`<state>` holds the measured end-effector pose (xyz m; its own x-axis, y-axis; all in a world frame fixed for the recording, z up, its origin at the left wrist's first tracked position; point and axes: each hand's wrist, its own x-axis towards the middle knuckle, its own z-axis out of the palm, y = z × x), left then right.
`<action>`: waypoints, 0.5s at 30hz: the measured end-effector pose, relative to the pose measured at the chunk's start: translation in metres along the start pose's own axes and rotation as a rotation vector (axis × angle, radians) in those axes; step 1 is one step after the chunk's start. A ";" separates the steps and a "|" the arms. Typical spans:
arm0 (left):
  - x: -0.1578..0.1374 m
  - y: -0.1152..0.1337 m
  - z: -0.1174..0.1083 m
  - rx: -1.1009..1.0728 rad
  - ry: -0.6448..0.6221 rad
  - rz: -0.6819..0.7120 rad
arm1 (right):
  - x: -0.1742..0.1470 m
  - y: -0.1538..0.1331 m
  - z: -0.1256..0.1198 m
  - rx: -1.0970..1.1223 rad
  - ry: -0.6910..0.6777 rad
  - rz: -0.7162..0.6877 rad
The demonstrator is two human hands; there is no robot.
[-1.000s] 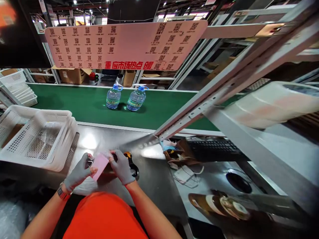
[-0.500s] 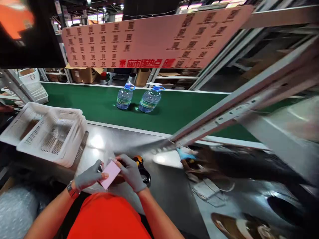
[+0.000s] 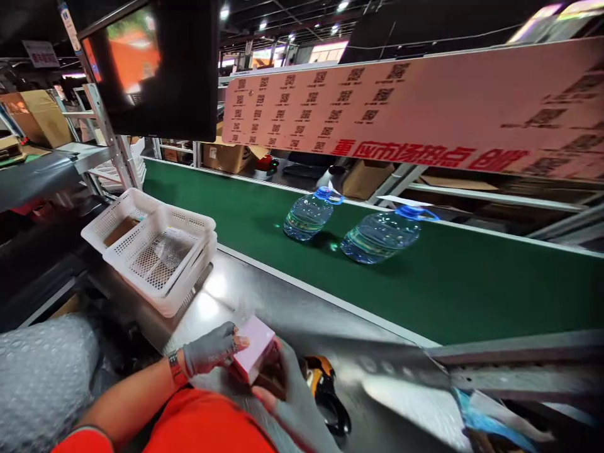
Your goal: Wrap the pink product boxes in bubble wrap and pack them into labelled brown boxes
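Two gloved hands share one small pink box [image 3: 253, 353] just above the steel table [image 3: 292, 314]: left hand [image 3: 211, 350] fingers clamped on its near edge, right hand [image 3: 290, 393] cupped underneath. It looks light, stiff cardboard, best pinched by opposite edges.

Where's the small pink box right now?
In the head view, the small pink box is low and left of centre, held between the gloved left hand and right hand over the steel worktable, beside the black-and-orange scanner.
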<state>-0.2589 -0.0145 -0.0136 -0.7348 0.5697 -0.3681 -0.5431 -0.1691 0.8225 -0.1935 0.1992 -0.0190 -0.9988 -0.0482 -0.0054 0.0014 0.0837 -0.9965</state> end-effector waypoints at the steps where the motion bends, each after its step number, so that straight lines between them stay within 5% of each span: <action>1: 0.002 0.000 0.003 0.005 0.023 -0.016 | 0.000 0.001 0.004 -0.016 -0.013 0.015; 8: -0.004 0.022 0.014 0.091 -0.025 -0.024 | 0.007 0.003 0.017 -0.118 0.110 0.044; 15: -0.002 0.017 0.000 0.556 0.289 0.212 | -0.002 -0.008 0.014 0.132 0.146 -0.050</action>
<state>-0.2669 -0.0186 0.0010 -0.9243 0.3179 -0.2111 -0.1405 0.2309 0.9628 -0.1911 0.1847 -0.0126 -0.9942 0.0968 0.0472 -0.0519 -0.0467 -0.9976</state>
